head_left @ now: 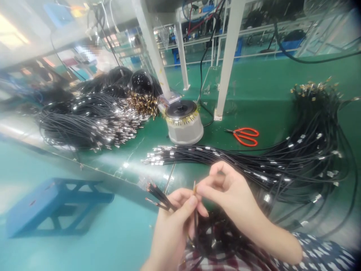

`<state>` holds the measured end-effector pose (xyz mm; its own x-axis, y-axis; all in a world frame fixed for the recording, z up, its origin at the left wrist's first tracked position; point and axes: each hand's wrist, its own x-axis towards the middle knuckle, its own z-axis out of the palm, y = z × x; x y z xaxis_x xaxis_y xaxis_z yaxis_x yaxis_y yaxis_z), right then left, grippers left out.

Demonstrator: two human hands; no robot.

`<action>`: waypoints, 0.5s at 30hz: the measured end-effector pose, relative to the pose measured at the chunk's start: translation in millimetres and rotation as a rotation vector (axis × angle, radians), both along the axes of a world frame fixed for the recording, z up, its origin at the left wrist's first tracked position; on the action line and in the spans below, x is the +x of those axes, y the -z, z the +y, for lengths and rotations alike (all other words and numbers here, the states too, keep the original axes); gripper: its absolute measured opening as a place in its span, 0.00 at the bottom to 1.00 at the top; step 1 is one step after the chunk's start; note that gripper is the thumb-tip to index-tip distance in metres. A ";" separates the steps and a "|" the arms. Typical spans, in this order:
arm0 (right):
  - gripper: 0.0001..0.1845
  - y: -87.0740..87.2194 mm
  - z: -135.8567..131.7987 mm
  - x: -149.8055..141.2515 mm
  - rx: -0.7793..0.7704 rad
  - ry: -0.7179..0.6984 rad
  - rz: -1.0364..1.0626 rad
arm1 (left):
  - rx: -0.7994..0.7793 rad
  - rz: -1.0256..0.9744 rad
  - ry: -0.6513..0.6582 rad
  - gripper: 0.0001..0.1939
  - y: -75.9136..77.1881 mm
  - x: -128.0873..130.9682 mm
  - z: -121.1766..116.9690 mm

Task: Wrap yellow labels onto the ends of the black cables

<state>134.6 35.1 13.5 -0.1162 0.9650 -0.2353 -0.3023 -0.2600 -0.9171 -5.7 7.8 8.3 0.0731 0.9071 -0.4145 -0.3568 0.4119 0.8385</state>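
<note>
My left hand [180,212] is closed around several black cables [160,196], whose stripped, copper-coloured ends stick out on its left side. Between its thumb and forefinger one cable end [194,188] points upward, with a small brass-coloured part near its tip. My right hand [225,184] pinches at that same end from the right, thumb and forefinger together. More black cable [214,233] hangs below both hands, over my lap. Just beyond them a long bundle of black cables [203,153] lies across the green bench, its silvery ends to the left.
Behind the bundle stands a white round device [184,128] with a dark top and yellow-gold terminals round its rim. Orange-handled scissors [245,135] lie to its right. Cable heaps [84,116] cover the left side. White posts [229,56] rise from the bench; a blue stool [56,207] is on the floor.
</note>
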 end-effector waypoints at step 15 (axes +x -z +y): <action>0.24 -2.6 -5.3 -8.2 0.153 0.121 -0.040 | -0.030 -0.097 0.022 0.13 -0.4 -0.9 5.1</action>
